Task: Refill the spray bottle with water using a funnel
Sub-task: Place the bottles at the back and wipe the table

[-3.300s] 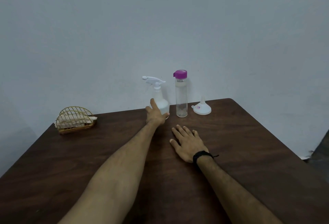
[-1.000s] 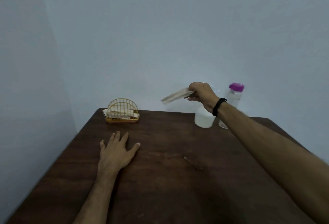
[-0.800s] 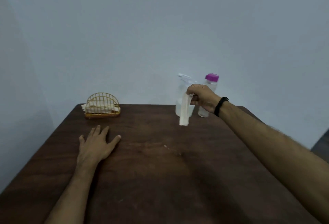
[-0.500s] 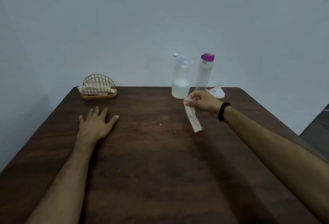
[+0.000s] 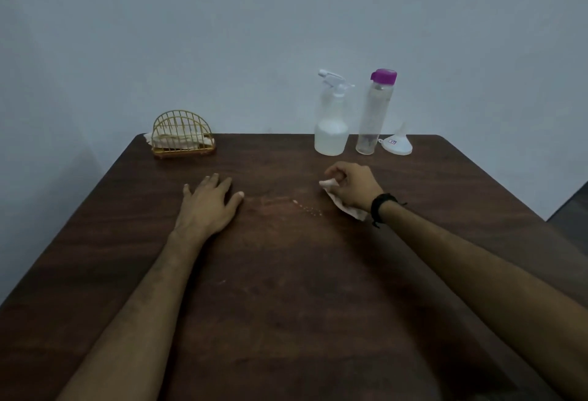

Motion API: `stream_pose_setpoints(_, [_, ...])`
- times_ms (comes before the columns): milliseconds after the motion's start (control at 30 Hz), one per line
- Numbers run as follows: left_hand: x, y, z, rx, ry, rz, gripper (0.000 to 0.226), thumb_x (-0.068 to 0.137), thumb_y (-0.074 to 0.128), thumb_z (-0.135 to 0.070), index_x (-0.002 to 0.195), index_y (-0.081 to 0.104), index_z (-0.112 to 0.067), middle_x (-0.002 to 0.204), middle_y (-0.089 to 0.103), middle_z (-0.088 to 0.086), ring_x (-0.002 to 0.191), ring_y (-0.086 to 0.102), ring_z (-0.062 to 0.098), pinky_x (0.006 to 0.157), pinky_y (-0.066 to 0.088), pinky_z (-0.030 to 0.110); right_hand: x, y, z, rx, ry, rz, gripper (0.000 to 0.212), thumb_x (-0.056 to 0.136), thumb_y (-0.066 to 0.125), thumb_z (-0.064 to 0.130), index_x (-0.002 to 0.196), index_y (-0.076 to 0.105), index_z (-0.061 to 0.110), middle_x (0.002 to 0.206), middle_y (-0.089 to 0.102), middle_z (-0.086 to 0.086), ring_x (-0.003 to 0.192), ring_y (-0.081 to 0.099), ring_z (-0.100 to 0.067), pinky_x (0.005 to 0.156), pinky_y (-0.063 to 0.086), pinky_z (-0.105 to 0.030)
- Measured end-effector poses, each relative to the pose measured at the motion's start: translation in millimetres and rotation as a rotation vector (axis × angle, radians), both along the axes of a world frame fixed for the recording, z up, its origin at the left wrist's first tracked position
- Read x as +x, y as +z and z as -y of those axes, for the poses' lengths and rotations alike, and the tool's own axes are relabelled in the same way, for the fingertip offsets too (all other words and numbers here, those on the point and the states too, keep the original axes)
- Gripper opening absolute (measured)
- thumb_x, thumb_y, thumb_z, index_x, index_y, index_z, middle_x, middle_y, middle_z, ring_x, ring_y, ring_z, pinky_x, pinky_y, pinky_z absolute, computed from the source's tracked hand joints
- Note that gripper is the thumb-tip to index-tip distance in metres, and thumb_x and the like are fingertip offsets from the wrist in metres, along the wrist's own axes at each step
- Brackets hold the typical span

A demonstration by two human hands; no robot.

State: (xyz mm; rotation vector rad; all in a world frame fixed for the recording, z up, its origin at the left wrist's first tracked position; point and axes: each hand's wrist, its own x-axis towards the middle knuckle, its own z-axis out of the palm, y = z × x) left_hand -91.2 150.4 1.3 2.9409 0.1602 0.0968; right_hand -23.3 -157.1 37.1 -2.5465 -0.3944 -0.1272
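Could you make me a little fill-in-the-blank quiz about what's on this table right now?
1. The right hand grips a white ____.
2. The left hand lies flat on the ____.
3. The clear bottle has a ____ cap.
4. The funnel stands with its spout pointing ____.

Missing words: napkin; table; purple; up

spray bottle (image 5: 331,127) upright, funnel (image 5: 397,143) inverted nearby

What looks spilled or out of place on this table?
A short trail of pale droplets lies on the table, between the hands. The right hand holds a napkin beside it. The funnel lies upside down.
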Motion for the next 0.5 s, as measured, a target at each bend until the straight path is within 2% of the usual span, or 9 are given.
stream_pose_setpoints(67, [0,-1,8,-0.012,-0.037,-0.005,0.067,0.102,0.028,-0.061,0.158,0.028,-0.024,0.168,0.018,0.006,0.155,0.014,0.024,0.123,0.007,0.058,0,3,-10,-0.05,0.016,-0.02,0.022,0.092,0.068,0.027,0.112,0.073,0.019,0.109,0.071,0.001,0.105,0.063,-0.015,0.085,0.048,-0.025])
stream_pose_setpoints(167, [0,-2,3,-0.036,-0.029,0.013,0.071,0.1,0.031,-0.065,0.158,0.029,-0.025,0.167,0.02,0.004,0.155,0.016,0.022,0.123,0.008,0.057,-9,11,-15,-0.191,0.114,-0.044,0.03,0.095,0.061,0.017,0.123,0.07,0.019,0.12,0.068,-0.003,0.111,0.06,-0.02,0.086,0.043,-0.024])
stream_pose_setpoints(300, [0,-2,3,-0.036,-0.03,0.021,0.071,0.099,0.033,-0.065,0.157,0.03,-0.024,0.167,0.022,0.004,0.154,0.018,0.022,0.123,0.009,0.057,-23,8,-7,-0.427,0.144,0.021,0.034,0.098,0.053,0.017,0.129,0.065,0.027,0.119,0.059,-0.004,0.108,0.058,-0.025,0.08,0.043,-0.03])
stream_pose_setpoints(433, [1,-3,3,-0.036,-0.027,0.023,0.071,0.099,0.033,-0.065,0.157,0.031,-0.024,0.167,0.023,0.004,0.154,0.019,0.023,0.123,0.01,0.058,-33,3,-4,-0.335,0.069,0.1,0.025,0.095,0.057,0.01,0.113,0.075,0.015,0.112,0.065,-0.009,0.103,0.062,-0.028,0.087,0.051,-0.037])
stream_pose_setpoints(500, [1,-3,3,-0.037,-0.025,0.025,0.072,0.099,0.033,-0.065,0.157,0.031,-0.024,0.167,0.023,0.004,0.154,0.019,0.022,0.123,0.011,0.058,-33,6,-11,-0.201,0.029,0.065,0.021,0.092,0.061,0.009,0.104,0.078,0.01,0.111,0.071,-0.01,0.105,0.065,-0.026,0.092,0.051,-0.032])
